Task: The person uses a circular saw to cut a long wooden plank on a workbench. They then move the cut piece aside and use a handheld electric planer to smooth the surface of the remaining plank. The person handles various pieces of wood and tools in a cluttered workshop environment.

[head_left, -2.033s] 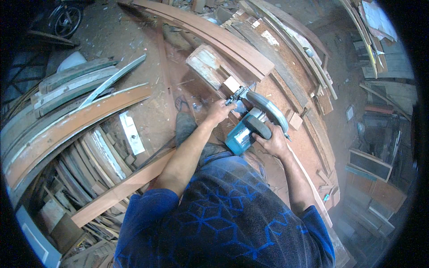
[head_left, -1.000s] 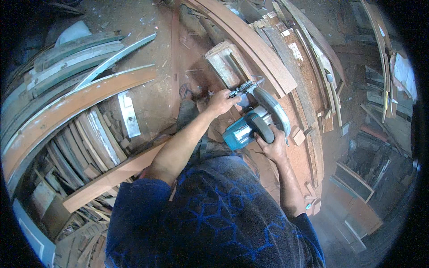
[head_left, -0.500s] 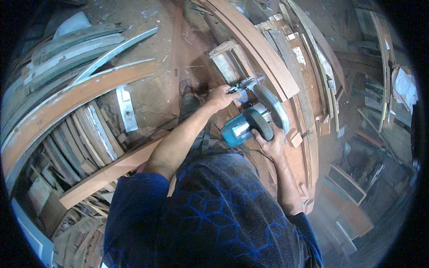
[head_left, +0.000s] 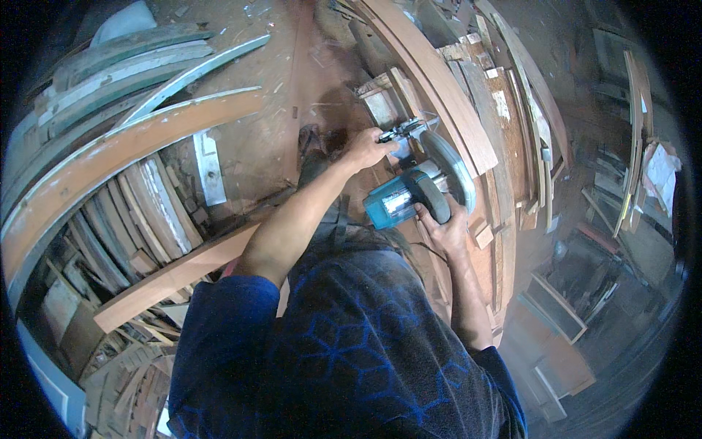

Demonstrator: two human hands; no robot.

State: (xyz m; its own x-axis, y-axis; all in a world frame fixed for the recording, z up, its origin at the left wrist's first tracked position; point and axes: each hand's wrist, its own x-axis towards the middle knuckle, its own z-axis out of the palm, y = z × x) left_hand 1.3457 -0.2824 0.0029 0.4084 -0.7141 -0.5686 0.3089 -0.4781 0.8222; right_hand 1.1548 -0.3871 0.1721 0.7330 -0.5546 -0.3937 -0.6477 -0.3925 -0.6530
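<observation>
A teal circular saw point(head_left: 389, 202) with a black handle and a grey rounded blade guard point(head_left: 455, 164) lies in front of my body, slightly to the right. My right hand point(head_left: 447, 225) is closed around its rear handle, thumb on the near side. At the saw's front, my left hand point(head_left: 365, 149) grips the metal fitting by the base plate point(head_left: 402, 130); its fingertips are partly hidden. Along the guard's right side runs a long reddish-brown plank point(head_left: 446, 99), its near end beside the saw. The blade's cutting edge is out of sight.
Boards and offcuts are stacked right of the plank, with a small wood block point(head_left: 483, 235) near my right hand. To the left are a curved orange-brown board point(head_left: 146, 135), stacked planks and a long beam point(head_left: 175, 278). A framed panel point(head_left: 553, 307) leans at the lower right.
The saw has moved slightly away from me along the plank, both hands staying on it. The whole view has shifted a little.
</observation>
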